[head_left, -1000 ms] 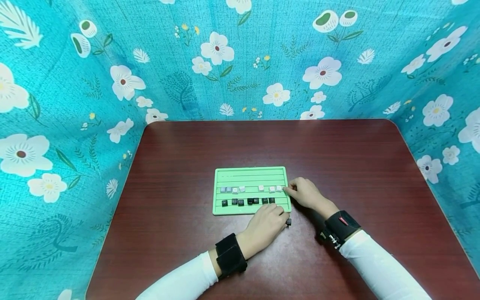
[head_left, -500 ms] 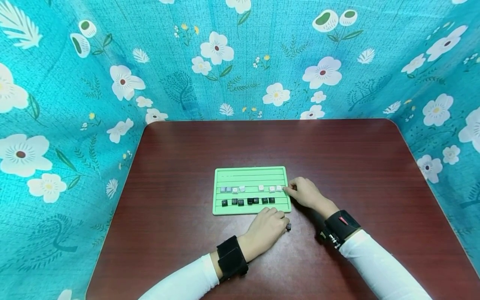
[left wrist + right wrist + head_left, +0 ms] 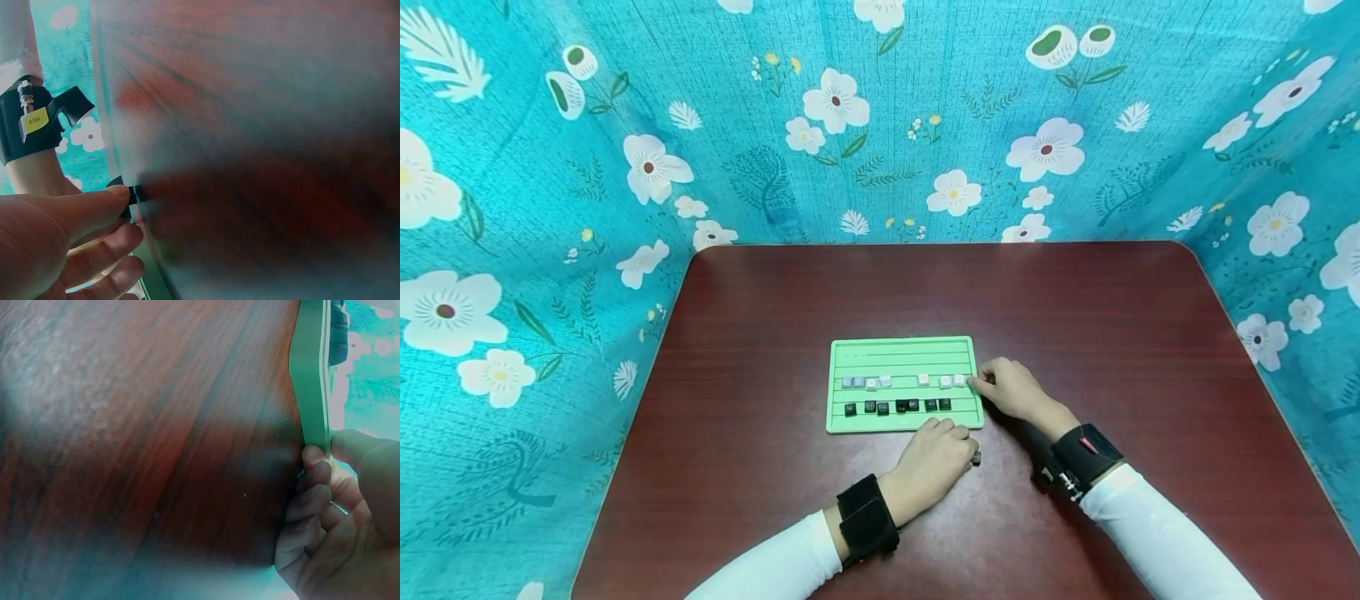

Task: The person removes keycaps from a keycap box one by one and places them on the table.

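Note:
A green ridged board (image 3: 891, 350) lies on the table, carrying a row of white keycaps (image 3: 923, 380) and a nearer row of black keycaps (image 3: 883, 408). My left hand (image 3: 931, 467) is just in front of the board's near edge and pinches one small black keycap (image 3: 976, 458). In the left wrist view that keycap (image 3: 134, 192) shows at the thumb tip, partly covered by the thumb. My right hand (image 3: 1015, 390) grips the board's right edge; in the right wrist view, thumb and index finger meet at its corner.
The dark red-brown table (image 3: 760, 333) extends on every side of the board. A blue floral cloth (image 3: 880, 125) hangs behind and beside it. Black straps (image 3: 867, 517) with small devices circle both wrists.
My left hand has drawn back a little from the board's near edge toward me, with the black keycap still pinched. The right hand and the board have stayed in place.

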Demonstrator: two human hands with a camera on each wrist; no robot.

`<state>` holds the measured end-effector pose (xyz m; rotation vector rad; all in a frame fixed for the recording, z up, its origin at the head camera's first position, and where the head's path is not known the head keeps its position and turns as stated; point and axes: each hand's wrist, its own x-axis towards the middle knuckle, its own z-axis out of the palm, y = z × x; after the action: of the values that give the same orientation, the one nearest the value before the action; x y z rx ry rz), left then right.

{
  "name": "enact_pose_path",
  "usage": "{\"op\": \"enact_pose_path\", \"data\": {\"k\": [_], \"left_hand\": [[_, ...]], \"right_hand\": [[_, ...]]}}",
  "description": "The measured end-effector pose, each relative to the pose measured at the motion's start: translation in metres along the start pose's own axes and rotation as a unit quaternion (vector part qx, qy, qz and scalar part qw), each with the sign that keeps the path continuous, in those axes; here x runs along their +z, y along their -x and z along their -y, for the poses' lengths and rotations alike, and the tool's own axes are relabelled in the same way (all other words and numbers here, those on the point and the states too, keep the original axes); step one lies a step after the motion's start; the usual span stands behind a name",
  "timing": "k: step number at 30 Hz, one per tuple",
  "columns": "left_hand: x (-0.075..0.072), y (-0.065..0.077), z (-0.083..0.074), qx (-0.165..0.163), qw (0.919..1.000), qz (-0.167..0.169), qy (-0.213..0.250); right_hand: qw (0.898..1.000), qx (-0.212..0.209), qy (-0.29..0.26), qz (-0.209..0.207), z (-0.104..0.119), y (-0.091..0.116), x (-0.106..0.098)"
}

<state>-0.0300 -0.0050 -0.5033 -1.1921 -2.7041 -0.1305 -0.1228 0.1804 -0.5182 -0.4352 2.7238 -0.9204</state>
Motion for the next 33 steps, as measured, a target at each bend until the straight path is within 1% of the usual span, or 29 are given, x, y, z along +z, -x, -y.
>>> {"op": "enact_pose_path", "data": {"k": [8,12,19,27,30,33], "left_hand": [[0.0031,0.0002,-0.0011,-0.001,0.9998,-0.010,-0.020],[0.0030,0.0004,-0.0012,-0.001,0.9997,-0.012,-0.020],[0.0009,0.0008,-0.0007,-0.007,0.9999,0.011,-0.010],[-0.0007,0.0006,-0.0005,-0.012,0.9995,0.031,0.001],[-0.0015,0.0008,-0.0002,-0.011,0.9995,0.031,0.001],[-0.0029,0.0004,0.0006,-0.011,0.9997,0.021,0.003]], "right_hand": [[1.000,-0.004,-0.002,0.006,-0.0006,0.0006,0.0007],[1.000,-0.005,-0.001,0.008,0.0000,0.0011,0.0004],[1.000,-0.007,0.002,0.002,0.0006,0.0004,0.0001],[1.000,-0.005,0.004,0.005,0.0007,-0.0004,0.0004],[1.000,-0.005,0.005,0.005,0.0006,-0.0005,0.0002],[1.000,-0.006,0.005,0.006,0.0005,-0.0006,0.0001]]}}
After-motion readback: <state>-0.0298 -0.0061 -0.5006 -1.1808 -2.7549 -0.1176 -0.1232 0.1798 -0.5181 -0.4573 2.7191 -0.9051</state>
